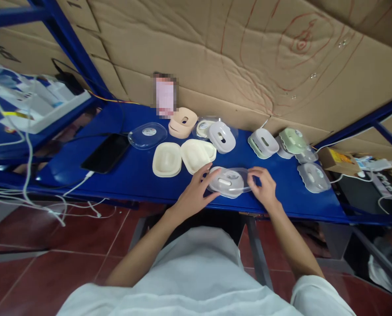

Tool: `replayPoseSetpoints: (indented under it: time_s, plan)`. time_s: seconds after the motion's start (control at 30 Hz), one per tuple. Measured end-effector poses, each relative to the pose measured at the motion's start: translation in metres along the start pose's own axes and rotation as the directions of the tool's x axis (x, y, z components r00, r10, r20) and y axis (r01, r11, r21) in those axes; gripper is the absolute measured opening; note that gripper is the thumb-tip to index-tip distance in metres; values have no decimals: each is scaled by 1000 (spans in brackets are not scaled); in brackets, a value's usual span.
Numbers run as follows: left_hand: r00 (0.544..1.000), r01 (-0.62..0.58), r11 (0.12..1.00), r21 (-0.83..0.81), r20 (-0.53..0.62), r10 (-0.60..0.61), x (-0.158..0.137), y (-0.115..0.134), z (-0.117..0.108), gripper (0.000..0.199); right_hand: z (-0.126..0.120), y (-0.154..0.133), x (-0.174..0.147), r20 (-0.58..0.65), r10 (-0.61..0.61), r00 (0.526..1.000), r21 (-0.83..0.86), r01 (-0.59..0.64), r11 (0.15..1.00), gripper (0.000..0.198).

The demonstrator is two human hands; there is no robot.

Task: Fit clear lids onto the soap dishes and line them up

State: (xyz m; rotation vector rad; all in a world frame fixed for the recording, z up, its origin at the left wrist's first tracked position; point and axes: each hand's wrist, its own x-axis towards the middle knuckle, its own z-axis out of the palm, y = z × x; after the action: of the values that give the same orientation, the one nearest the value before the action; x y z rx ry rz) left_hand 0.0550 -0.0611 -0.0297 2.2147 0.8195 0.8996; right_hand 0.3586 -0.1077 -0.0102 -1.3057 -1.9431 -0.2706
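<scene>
Near the table's front edge, a clear plastic lid [243,174] with a round label lies over a white dish [220,189] with a slot. My right hand [263,186] pinches the lid's right end between thumb and fingers. At the left end is my left hand [199,188], its thumb and fingers spread on either side of the white dish; whether it grips the dish is unclear. Just beyond it sit two cream dishes, one squarish [167,160] and one with a pointed side [197,156]. A pale lilac slotted piece [222,137] leans behind them.
A blue table [291,199] holds a black phone [106,153], a clear lid [148,135], a peach box [182,123], a lilac-and-green box [263,143], a green piece [293,139] and a clear scalloped cover [313,177]. White cables [27,162] hang left; cardboard [196,52] walls the back.
</scene>
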Motion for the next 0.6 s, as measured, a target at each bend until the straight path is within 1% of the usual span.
replayPoseSetpoints:
  time_s: [0.07, 0.13, 0.23, 0.27, 0.33, 0.37, 0.43, 0.47, 0.5, 0.53, 0.6]
  plan:
    - [999, -27, 999, 24, 23, 27, 0, -1, 0, 69, 2, -11, -10, 85, -6, 996, -20, 8, 1000, 27]
    - [998, -45, 998, 52, 40, 43, 0, -1, 0, 60, 2, -19, -13, 175, -7, 984, -54, 17, 998, 39]
    - [997, -49, 997, 66, 55, 46, 2, 1, -2, 54, -9, -26, -9, 313, 1, 950, -27, 8, 1000, 51]
    - [997, -50, 997, 63, 63, 46, 2, 2, -3, 54, -14, -28, -7, 370, 0, 929, 9, -3, 1000, 54]
    - [996, -54, 997, 51, 80, 50, 3, 4, -5, 51, -24, -31, -2, 490, -13, 872, 107, -45, 993, 59]
    - [995, -54, 998, 44, 83, 50, 4, 5, -6, 50, -28, -33, 0, 543, -25, 840, 156, -72, 985, 66]
    - [996, -47, 998, 30, 77, 45, 4, 6, -6, 49, -31, -37, 2, 612, -45, 789, 230, -123, 966, 88]
    - [996, -44, 999, 23, 73, 43, 4, 5, -6, 49, -30, -38, 1, 619, -49, 784, 252, -139, 958, 97]
    - [997, -41, 999, 16, 68, 40, 4, 5, -6, 50, -27, -39, 0, 604, -41, 796, 262, -150, 953, 100]
    - [997, -38, 999, 8, 62, 37, 4, 4, -6, 51, -24, -40, -3, 572, -21, 820, 262, -158, 952, 97]
    - [998, -35, 999, -14, 50, 35, 4, 3, -5, 60, -15, -40, -9, 477, 39, 878, 253, -179, 951, 81]
